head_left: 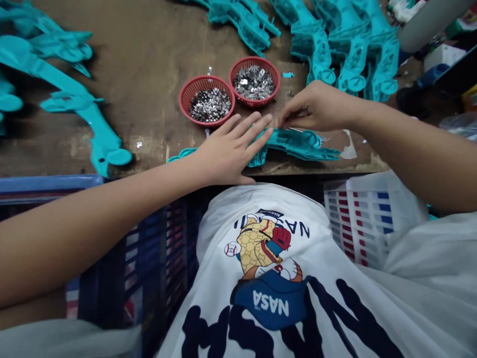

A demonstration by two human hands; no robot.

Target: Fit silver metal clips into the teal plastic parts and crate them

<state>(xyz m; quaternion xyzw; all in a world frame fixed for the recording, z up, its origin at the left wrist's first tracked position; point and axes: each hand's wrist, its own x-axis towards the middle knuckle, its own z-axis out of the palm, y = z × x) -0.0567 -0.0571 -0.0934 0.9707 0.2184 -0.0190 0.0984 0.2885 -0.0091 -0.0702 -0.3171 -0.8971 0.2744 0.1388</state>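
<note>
- 2 red baskets, metal pieces inside
- 1 teal part, worktop's near edge; long axis left-right, tapered end right
- left hand: grip spread flat over part
- right hand: grip pinched; contents, cannot tell

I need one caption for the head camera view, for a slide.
Left hand outstretched over a teal part, right hand curled close by; two red baskets of metal pieces beyond.

Dim, even indoor light. Sharp glints flash off the small metal pieces at upper centre. My white shirt is brightest; deep shadow fills the lower left. Detail around my right hand is soft, and wide-angle distortion stretches my forearms toward the edges.
</note>
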